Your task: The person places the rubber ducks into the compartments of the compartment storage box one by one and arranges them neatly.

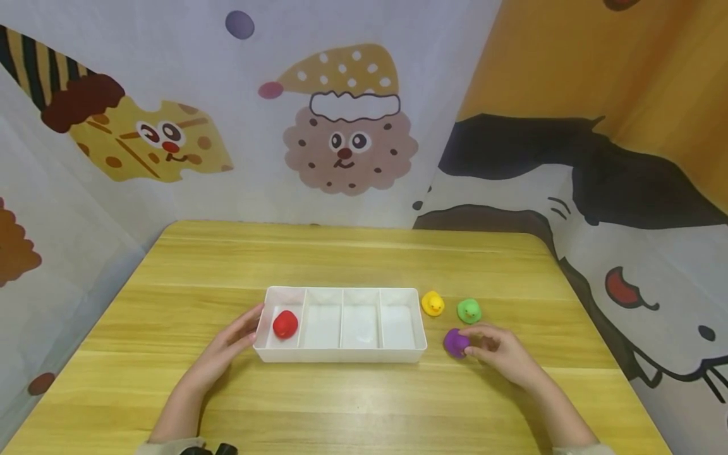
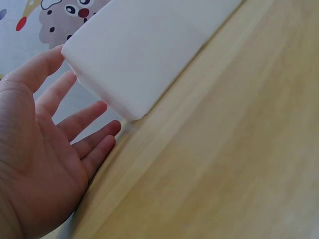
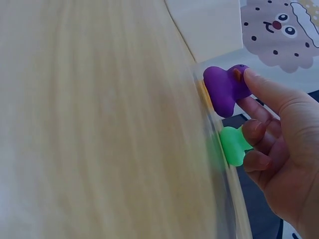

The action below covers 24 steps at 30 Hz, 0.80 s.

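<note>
A white tray (image 1: 339,355) with compartments in a row stands on the table, and a red toy duck (image 1: 285,325) sits in its leftmost compartment. My left hand (image 1: 232,341) rests against the tray's left end, fingers fairly straight; the left wrist view shows fingertips at the corner of the white wall (image 2: 134,55). To the right of the tray, my right hand (image 1: 500,351) pinches a purple toy duck (image 1: 455,343) by its head, between thumb and fingers. In the right wrist view the purple duck (image 3: 224,88) shows tipped, its beak beside the thumb.
A yellow toy duck (image 1: 433,304) sits just off the tray's right end. Farther right is a green toy duck (image 1: 469,311), close behind my right hand. The wooden table (image 1: 364,404) backs onto a curtain (image 1: 227,208) printed with cartoon figures.
</note>
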Available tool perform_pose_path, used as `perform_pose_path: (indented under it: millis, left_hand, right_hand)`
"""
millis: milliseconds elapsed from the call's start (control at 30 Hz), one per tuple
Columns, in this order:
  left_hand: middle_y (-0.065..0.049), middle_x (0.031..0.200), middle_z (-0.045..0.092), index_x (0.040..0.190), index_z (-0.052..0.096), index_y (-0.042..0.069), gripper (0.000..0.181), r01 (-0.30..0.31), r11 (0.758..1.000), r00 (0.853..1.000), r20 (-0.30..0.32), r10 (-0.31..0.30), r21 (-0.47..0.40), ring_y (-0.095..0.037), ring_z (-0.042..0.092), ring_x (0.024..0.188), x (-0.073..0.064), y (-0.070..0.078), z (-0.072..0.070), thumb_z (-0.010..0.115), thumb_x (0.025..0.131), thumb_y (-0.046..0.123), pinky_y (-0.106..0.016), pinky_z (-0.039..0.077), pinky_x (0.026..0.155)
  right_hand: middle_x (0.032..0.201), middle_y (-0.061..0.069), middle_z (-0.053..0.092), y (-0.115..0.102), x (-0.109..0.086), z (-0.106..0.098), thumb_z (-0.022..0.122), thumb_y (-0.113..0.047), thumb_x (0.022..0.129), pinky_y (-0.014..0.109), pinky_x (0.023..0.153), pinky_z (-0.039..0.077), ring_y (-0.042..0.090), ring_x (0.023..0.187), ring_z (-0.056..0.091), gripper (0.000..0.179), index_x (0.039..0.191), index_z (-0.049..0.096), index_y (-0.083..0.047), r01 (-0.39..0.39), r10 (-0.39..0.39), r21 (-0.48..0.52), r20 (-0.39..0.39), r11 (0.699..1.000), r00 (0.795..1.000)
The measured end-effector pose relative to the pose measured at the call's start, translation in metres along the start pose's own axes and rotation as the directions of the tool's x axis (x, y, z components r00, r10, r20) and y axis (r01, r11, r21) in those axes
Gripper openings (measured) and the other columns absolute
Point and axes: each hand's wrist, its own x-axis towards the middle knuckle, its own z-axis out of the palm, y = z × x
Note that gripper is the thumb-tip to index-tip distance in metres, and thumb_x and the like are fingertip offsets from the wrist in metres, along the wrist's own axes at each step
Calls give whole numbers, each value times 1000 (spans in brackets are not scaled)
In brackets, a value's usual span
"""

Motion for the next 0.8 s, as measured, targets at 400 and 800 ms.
perform_pose_path:
  millis: [400, 800]
  left_hand:
    - [-21, 143, 42, 149, 35, 11, 52, -6, 1000, 1000, 4, 6, 7, -2, 42, 123, 0, 1, 0, 51, 99, 12, -19, 34, 95]
    - [-19, 144, 41, 149, 34, 13, 52, 3, 1000, 1000, 4, -3, 12, -11, 41, 127, 0, 0, -1, 50, 100, 13, -19, 33, 95]
  right_hand:
    - [85, 1, 58, 9, 0, 0, 74, -14, 83, 26, 45, 43, 11, 56, 47, 29, 111, 68, -13, 19, -19, 5, -40, 1000, 999]
    - [74, -1, 55, -19, 2, 8, 75, 2, 78, 27, 46, 41, 10, 56, 45, 30, 105, 68, -8, 98, -100, -18, -131, 995, 986]
